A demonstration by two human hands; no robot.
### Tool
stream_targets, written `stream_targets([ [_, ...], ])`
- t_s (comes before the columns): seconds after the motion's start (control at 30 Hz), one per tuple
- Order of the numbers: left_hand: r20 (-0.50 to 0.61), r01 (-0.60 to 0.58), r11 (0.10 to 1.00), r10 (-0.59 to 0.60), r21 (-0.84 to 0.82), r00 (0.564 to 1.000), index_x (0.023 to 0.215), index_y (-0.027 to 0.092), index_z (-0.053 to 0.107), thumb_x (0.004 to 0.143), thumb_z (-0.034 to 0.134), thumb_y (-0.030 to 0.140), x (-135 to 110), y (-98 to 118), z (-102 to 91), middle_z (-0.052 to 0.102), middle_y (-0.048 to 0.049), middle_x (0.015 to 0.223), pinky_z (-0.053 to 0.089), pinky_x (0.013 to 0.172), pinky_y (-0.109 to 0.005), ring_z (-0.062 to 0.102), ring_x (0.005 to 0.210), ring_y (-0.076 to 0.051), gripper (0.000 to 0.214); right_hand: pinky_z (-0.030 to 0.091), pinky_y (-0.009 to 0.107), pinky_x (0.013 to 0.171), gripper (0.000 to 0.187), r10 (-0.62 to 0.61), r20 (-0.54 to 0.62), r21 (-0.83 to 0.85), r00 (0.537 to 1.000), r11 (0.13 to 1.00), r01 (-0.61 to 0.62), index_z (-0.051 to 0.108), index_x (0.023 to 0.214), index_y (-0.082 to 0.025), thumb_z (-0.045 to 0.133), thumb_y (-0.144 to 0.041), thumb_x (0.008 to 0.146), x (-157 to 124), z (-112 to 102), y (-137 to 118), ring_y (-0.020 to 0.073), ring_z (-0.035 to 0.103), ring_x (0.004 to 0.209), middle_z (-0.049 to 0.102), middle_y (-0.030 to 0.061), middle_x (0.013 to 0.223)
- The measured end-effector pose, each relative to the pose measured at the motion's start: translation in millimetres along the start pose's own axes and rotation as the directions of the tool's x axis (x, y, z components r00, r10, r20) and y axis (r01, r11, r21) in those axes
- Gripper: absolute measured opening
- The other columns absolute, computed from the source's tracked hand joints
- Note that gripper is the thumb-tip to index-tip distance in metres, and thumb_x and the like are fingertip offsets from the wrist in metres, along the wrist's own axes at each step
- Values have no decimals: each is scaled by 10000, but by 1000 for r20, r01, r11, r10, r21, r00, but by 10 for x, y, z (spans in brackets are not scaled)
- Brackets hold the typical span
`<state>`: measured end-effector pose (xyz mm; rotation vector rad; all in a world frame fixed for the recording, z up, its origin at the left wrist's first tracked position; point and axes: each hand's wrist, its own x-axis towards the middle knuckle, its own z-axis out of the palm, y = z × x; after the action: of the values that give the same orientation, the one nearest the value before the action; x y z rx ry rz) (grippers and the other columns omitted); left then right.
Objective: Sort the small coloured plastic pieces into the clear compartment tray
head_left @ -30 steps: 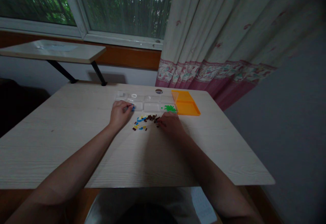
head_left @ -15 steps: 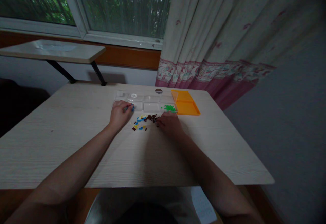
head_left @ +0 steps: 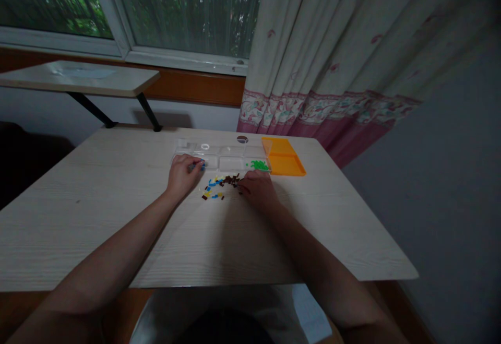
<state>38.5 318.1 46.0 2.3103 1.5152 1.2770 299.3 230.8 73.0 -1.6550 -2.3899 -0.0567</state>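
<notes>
My left hand (head_left: 183, 174) is over the left end of a clear compartment tray (head_left: 230, 164), its fingers pinched. Small blue pieces (head_left: 203, 164) show at those fingertips. My right hand (head_left: 259, 187) rests on the table just below the tray, fingers curled beside a heap of small brown pieces (head_left: 231, 180). What sits between the right fingertips is too small to make out. Blue pieces (head_left: 213, 182) and yellow pieces (head_left: 220, 194) lie loose between my hands. Green pieces (head_left: 259, 165) are gathered in the tray's front right compartment.
An open orange case (head_left: 287, 164) lies against the tray's right end. A small round disc (head_left: 242, 139) lies behind the tray. On the left, a raised shelf (head_left: 117, 80) stands on black legs at the table's back edge. A curtain (head_left: 313, 104) hangs behind the table.
The whole view has shifted slightly. Both hands keep nearly the same places, the left at the tray and the right by the brown pieces.
</notes>
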Motion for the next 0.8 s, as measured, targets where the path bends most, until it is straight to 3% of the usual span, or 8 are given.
stream_targets([
  [0.33,10,12,1000,-12,3,1000,885,227,739,897,569,403,-3,7,-8,694,-64,895,445,907,-404,591,920,-244,245,344,338,867,203,36,-29,56,999,998,-35,766,938,-229,583,-317,924,4,-1,1,207,546,963,676,56,922],
  [0.6,-14,14,1000,-13,15,1000,879,233,734,896,582,402,-1,-48,18,693,-56,887,437,913,-411,594,920,-242,228,405,299,812,169,150,-169,301,974,949,-94,778,902,-211,624,-279,894,52,106,115,178,583,869,696,49,866],
  [0.8,-53,21,999,-18,48,998,883,227,740,894,602,408,2,-64,12,676,-59,866,421,924,-433,580,930,-248,228,410,297,792,145,172,-186,365,967,926,-95,779,873,-201,647,-260,877,42,88,107,172,581,835,691,50,844],
])
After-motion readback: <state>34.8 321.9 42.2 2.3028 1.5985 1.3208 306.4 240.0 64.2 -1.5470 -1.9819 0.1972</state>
